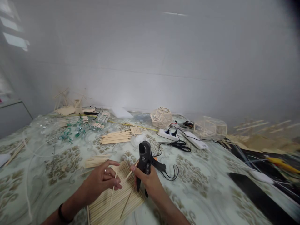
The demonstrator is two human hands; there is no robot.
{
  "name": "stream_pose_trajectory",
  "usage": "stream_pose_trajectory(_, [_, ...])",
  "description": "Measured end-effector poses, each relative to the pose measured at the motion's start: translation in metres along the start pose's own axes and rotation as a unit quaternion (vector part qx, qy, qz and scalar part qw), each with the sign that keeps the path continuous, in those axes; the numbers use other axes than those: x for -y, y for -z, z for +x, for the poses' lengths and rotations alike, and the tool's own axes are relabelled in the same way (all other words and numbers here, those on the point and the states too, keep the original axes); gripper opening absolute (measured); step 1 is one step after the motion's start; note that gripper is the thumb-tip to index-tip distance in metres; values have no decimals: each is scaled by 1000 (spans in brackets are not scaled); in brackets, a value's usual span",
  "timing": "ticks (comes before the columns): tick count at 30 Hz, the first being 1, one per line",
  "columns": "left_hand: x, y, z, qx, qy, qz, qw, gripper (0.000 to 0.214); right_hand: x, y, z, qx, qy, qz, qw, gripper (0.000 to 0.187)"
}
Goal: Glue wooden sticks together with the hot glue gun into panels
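Observation:
My left hand (103,178), with a ring and a black wristband, is closed on a thin wooden stick (112,193) that slants downward. My right hand (148,181) wraps round a black hand cutter (144,159), its curved head pointing up. Another short stick (132,170) pokes out by the right thumb, over the panel. Under both hands lies a panel of sticks laid side by side (103,212). A darker loose stick (126,204) rests across it. Just beyond the left hand is a small pile of short sticks (97,161).
Behind are a bundle of longer sticks (116,137), scissors (180,145), a power strip (167,134) with cords, and a black-handled glue gun (159,165). Stick-built frames (161,117) stand near the wall. Green-tipped pieces (72,131) lie left; a black slab (255,193) lies right.

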State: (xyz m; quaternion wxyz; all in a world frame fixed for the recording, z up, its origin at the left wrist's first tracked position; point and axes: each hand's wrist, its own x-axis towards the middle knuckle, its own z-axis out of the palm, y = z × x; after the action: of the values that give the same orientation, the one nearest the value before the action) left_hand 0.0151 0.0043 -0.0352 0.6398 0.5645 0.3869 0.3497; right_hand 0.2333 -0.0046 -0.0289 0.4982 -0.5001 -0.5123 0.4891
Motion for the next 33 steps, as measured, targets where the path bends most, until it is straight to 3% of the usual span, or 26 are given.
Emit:
stream_pose_trajectory(5, [-3,-8,-1,7,25,33,999,29,-4,-8,-5,32,-41,-20,998,48])
stream_pose_trajectory(11, [1,-22,-3,10,37,72,997,40,-8,-19,-8,71,-60,49,994,52])
stream_pose_trajectory(20, [5,-26,-2,-11,29,120,992,48,-9,-17,-9,22,-40,43,998,47])
stream_pose_trajectory(25, [20,-23,1,-35,8,147,988,50,-13,-16,-10,13,-28,25,999,44])
stream_pose_trajectory(33, [20,-21,-2,-41,-4,194,980,50,-9,-6,-7,-25,5,25,999,59])
